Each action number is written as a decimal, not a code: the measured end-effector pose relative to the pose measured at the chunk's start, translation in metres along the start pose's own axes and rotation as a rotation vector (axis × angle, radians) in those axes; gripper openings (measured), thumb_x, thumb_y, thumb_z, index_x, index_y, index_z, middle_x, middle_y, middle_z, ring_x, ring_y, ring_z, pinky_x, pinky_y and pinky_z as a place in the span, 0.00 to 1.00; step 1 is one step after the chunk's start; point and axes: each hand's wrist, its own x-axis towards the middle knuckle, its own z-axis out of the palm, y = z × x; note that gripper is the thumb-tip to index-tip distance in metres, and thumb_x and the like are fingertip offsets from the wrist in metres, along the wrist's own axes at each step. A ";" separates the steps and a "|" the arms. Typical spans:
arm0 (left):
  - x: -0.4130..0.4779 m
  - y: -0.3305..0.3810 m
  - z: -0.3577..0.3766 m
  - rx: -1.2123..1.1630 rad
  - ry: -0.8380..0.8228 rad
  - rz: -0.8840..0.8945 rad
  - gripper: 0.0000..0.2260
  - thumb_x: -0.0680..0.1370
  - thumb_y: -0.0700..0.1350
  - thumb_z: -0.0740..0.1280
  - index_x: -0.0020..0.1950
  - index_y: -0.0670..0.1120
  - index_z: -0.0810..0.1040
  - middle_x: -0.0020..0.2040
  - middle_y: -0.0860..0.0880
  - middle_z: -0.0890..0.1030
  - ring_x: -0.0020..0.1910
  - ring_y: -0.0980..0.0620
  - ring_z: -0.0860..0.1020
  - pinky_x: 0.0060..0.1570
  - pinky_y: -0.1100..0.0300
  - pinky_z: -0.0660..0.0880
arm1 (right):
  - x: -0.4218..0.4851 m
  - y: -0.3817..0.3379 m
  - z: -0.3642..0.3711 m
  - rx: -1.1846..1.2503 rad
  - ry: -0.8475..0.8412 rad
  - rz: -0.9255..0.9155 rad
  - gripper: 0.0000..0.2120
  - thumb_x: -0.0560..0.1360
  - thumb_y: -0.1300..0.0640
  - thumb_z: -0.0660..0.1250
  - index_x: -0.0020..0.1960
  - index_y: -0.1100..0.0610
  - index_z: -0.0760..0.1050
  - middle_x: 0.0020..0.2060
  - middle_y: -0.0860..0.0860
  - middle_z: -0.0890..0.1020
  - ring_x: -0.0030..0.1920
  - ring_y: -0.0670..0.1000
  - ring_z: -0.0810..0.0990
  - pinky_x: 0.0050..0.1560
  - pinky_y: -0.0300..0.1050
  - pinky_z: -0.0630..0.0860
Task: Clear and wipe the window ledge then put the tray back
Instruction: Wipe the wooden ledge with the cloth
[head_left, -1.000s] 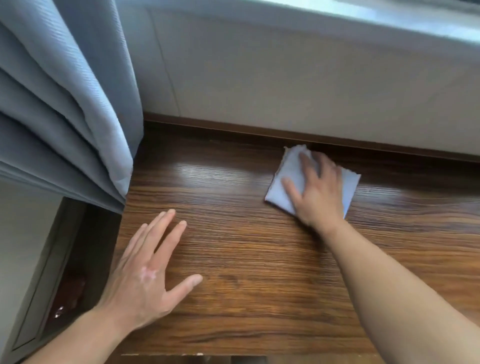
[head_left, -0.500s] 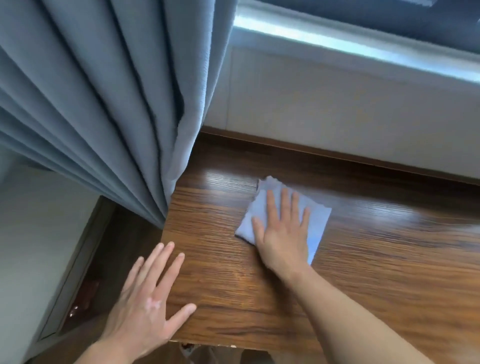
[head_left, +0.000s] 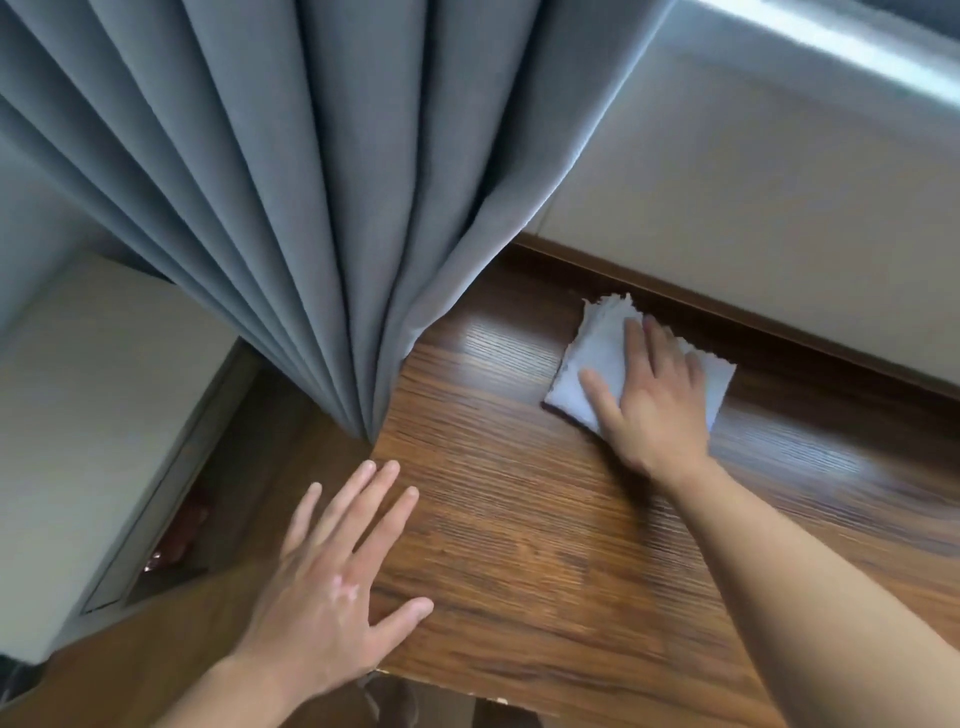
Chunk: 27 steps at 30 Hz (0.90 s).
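Note:
A pale blue folded cloth (head_left: 592, 358) lies on the dark wooden window ledge (head_left: 545, 519), close to the ledge's back edge. My right hand (head_left: 649, 400) presses flat on the cloth with straight fingers spread over it. My left hand (head_left: 337, 577) is spread open at the ledge's left front corner, its fingers lying on the wood. No tray is in view.
A grey pleated curtain (head_left: 322, 197) hangs over the ledge's left end, its hem touching the wood. A pale wall panel (head_left: 779, 208) rises behind the ledge under the window frame. A white cabinet (head_left: 78, 415) stands to the left, below the ledge.
My right hand has slid the cloth away from me toward the ledge's back edge. The view has shifted left, showing more curtain. My left hand stays on the front corner.

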 end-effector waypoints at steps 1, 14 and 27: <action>0.000 -0.001 0.000 -0.004 0.002 -0.002 0.42 0.73 0.71 0.65 0.82 0.53 0.61 0.83 0.51 0.57 0.82 0.49 0.55 0.74 0.39 0.56 | 0.003 -0.016 0.002 0.030 0.021 0.066 0.42 0.79 0.30 0.45 0.82 0.57 0.55 0.82 0.56 0.58 0.81 0.58 0.55 0.79 0.64 0.52; -0.012 -0.009 -0.005 0.010 -0.052 0.033 0.46 0.65 0.72 0.71 0.77 0.48 0.71 0.82 0.49 0.61 0.81 0.50 0.59 0.71 0.43 0.60 | -0.164 0.002 0.025 -0.019 -0.060 -0.428 0.37 0.80 0.30 0.52 0.80 0.52 0.63 0.80 0.55 0.63 0.79 0.58 0.63 0.75 0.66 0.57; -0.014 -0.009 -0.009 0.005 -0.031 0.034 0.46 0.71 0.73 0.66 0.81 0.48 0.63 0.84 0.50 0.56 0.82 0.50 0.55 0.73 0.42 0.56 | 0.030 -0.095 -0.009 0.070 -0.077 -0.199 0.36 0.80 0.32 0.46 0.83 0.48 0.49 0.83 0.49 0.54 0.82 0.56 0.49 0.77 0.71 0.46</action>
